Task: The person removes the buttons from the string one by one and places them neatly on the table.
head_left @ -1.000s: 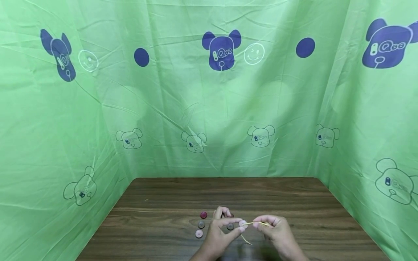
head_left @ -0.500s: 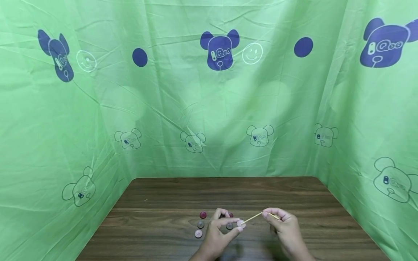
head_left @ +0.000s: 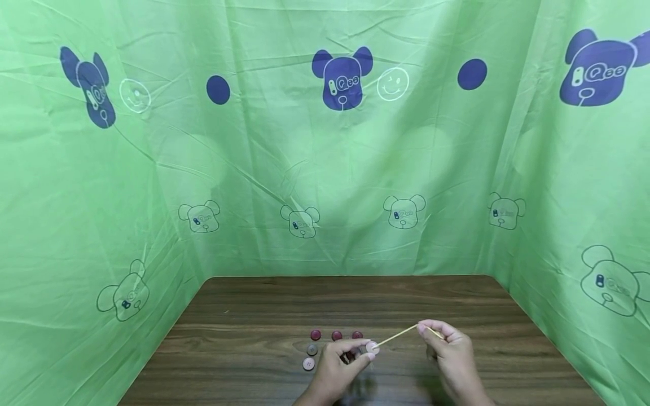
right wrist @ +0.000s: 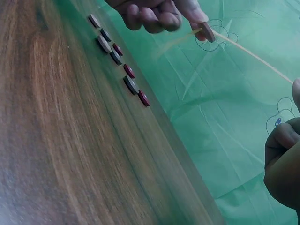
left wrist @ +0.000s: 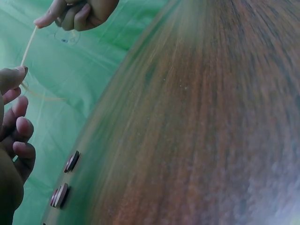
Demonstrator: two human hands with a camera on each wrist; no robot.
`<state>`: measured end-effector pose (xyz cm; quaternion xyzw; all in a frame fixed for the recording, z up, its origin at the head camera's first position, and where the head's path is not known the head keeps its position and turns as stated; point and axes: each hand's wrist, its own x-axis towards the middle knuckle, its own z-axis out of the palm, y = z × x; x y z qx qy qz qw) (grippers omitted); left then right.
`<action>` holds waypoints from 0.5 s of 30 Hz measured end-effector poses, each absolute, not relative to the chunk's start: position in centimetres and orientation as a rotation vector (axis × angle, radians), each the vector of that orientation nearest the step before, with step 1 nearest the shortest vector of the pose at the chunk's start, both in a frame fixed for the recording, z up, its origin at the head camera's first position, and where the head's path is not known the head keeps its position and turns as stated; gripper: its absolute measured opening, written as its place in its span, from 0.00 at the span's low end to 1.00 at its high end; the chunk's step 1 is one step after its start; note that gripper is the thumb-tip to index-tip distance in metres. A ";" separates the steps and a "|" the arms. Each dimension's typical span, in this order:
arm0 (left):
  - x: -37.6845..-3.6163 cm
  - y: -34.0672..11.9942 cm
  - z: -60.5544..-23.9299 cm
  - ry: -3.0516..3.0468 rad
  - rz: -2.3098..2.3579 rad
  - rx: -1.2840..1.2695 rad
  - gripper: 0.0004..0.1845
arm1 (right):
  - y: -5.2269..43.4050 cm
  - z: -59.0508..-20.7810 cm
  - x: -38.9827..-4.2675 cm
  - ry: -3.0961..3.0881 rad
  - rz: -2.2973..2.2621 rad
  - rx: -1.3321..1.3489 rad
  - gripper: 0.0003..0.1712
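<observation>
Between thumb and forefinger, my left hand [head_left: 336, 366] pinches a pale pink button [head_left: 372, 348] above the table. A yellow cord [head_left: 398, 335] runs through this button; a short tail of it hangs on the far side in the right wrist view. My right hand [head_left: 453, 352] pinches the cord up and to the right, and the stretch between the hands is straight. Below and left, a dark red button [head_left: 315, 335], a grey button [head_left: 312, 349] and another pale pink button [head_left: 308, 363] lie in a column. Further buttons lie partly hidden behind the left hand.
The wooden table [head_left: 254, 316] carries the buttons in rows, also visible as a grey button [right wrist: 131, 85] and a red button [right wrist: 144, 97] in the right wrist view. Green printed cloth [head_left: 345, 169] hangs around the table's back and sides.
My right hand has moved right and upward, drawing the cord through the button, so its tail has shortened. The left hand still pinches the button, shifted slightly left, with its other fingers lowered.
</observation>
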<state>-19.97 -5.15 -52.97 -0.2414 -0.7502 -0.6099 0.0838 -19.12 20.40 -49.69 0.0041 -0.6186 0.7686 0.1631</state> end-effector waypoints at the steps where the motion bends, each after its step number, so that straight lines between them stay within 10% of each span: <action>1: -20.0 -5.2 -53.0 -2.248 -1.841 -0.713 0.12 | 20.5 -49.7 -19.1 -1.749 2.203 0.010 0.05; 15: -20.1 -5.5 -53.4 -2.294 -1.860 -0.676 0.11 | 22.1 -49.2 -19.9 -1.581 2.233 -0.219 0.03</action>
